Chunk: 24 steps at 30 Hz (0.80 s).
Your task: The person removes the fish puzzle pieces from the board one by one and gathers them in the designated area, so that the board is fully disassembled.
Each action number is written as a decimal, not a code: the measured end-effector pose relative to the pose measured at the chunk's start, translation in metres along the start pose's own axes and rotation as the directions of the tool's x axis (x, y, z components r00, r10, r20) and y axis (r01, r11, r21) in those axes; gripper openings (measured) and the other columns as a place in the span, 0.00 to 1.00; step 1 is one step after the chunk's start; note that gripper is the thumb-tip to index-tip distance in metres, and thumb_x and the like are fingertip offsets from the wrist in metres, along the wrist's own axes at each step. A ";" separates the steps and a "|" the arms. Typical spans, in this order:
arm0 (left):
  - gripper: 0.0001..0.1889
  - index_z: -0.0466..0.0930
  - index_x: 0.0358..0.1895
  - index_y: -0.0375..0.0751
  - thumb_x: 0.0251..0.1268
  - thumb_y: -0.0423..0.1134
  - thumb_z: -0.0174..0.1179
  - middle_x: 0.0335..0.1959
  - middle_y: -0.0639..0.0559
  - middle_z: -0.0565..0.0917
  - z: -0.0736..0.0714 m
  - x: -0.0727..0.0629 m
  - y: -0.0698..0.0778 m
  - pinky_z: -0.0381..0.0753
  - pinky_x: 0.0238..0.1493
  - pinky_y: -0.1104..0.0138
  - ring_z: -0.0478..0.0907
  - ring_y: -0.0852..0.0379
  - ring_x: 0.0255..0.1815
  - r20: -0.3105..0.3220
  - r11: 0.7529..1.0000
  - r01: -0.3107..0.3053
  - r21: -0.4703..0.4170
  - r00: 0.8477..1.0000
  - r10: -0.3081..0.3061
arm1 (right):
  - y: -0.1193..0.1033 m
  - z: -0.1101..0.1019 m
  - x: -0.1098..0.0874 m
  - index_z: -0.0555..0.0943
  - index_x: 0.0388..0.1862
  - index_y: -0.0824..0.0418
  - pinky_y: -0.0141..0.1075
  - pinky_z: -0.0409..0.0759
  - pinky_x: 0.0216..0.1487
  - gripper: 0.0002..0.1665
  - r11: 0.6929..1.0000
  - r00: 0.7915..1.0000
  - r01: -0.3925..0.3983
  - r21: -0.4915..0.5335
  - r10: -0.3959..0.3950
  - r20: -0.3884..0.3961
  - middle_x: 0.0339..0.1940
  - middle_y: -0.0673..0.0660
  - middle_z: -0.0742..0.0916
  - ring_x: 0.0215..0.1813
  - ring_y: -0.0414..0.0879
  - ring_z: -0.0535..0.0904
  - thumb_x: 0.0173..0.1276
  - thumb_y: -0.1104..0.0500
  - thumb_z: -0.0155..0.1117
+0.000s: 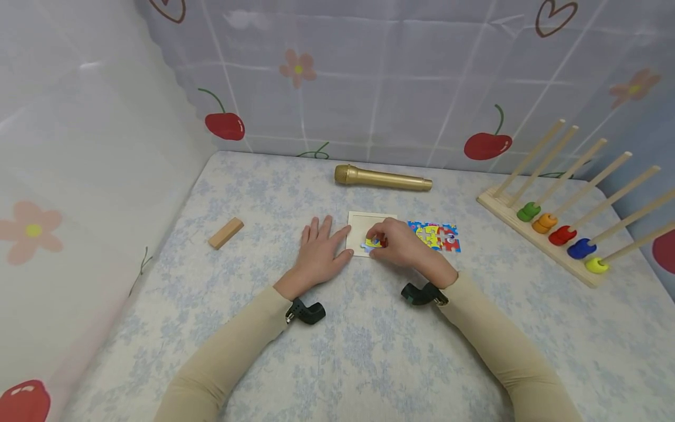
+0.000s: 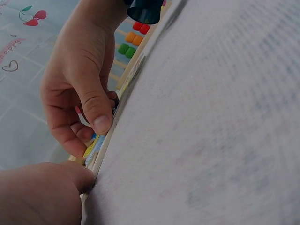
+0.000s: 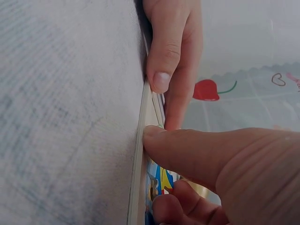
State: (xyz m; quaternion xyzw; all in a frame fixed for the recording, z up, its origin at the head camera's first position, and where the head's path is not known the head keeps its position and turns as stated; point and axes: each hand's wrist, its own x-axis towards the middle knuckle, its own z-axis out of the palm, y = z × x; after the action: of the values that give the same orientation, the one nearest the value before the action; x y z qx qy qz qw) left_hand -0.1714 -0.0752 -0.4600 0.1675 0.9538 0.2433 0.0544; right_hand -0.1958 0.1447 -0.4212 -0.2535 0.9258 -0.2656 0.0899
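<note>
A small pale wooden puzzle tray [image 1: 360,220] lies on the table in the middle of the head view. Inside its lower part are a few colourful jigsaw pieces [image 1: 369,245], partly hidden by my right hand [image 1: 403,243]. The thumb and curled fingers of that hand pinch the pieces; in the left wrist view they are close to the tray's edge. My left hand [image 1: 319,252] rests flat, fingers spread, with thumb and forefinger touching the tray's left side. Right of the tray lies a joined section of jigsaw pieces [image 1: 448,237], in blue, yellow and red.
A gold microphone [image 1: 385,178] lies behind the tray. At left is a small wooden block [image 1: 225,233]. On the right stands a wooden peg rack [image 1: 543,240] with tall sticks and several coloured beads. A printed curtain [image 1: 369,88] borders the table's back.
</note>
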 end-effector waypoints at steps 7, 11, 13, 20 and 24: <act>0.30 0.65 0.79 0.52 0.77 0.54 0.51 0.84 0.33 0.49 -0.001 0.000 0.001 0.39 0.81 0.37 0.36 0.29 0.84 -0.001 1.000 0.001 0.001 1.000 -0.001 | 0.000 0.001 0.000 0.87 0.48 0.66 0.42 0.80 0.42 0.18 1.000 1.000 -0.016 -0.001 0.016 -0.005 0.38 0.60 0.86 0.38 0.49 0.79 0.60 0.62 0.77; 0.30 0.65 0.78 0.52 0.77 0.54 0.52 0.84 0.33 0.49 -0.001 -0.001 0.001 0.39 0.81 0.37 0.36 0.29 0.84 -0.006 1.000 0.001 -0.004 1.000 -0.001 | -0.001 0.001 0.000 0.87 0.48 0.65 0.41 0.80 0.42 0.17 1.000 1.000 -0.022 -0.001 0.022 -0.005 0.38 0.60 0.86 0.37 0.49 0.79 0.60 0.62 0.77; 0.30 0.66 0.78 0.52 0.77 0.54 0.52 0.83 0.33 0.49 0.000 -0.001 0.001 0.39 0.81 0.37 0.36 0.29 0.84 -0.008 1.000 0.002 -0.007 1.000 -0.002 | 0.000 0.000 0.000 0.87 0.48 0.65 0.41 0.80 0.42 0.17 1.000 1.000 -0.022 0.000 0.022 -0.005 0.38 0.60 0.86 0.37 0.49 0.79 0.60 0.62 0.77; 0.30 0.66 0.78 0.53 0.76 0.54 0.52 0.83 0.32 0.50 -0.001 -0.001 0.001 0.39 0.81 0.37 0.36 0.29 0.84 -0.008 1.000 0.002 -0.007 1.000 -0.002 | -0.001 0.000 -0.001 0.85 0.47 0.63 0.42 0.80 0.42 0.16 1.000 1.000 -0.019 0.009 0.019 -0.005 0.38 0.60 0.86 0.37 0.48 0.79 0.61 0.63 0.77; 0.30 0.66 0.78 0.52 0.76 0.54 0.52 0.83 0.32 0.50 -0.001 -0.001 0.001 0.39 0.81 0.37 0.36 0.29 0.84 -0.009 1.000 0.001 -0.009 1.000 -0.001 | -0.002 0.000 -0.002 0.83 0.46 0.62 0.42 0.79 0.42 0.15 0.999 1.000 -0.025 0.037 0.025 -0.006 0.38 0.59 0.87 0.36 0.48 0.79 0.61 0.63 0.76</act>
State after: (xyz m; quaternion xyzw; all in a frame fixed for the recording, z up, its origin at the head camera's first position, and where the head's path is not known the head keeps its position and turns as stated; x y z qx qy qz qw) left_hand -0.1699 -0.0752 -0.4581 0.1654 0.9531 0.2483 0.0508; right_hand -0.1928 0.1444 -0.4204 -0.2392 0.9241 -0.2826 0.0948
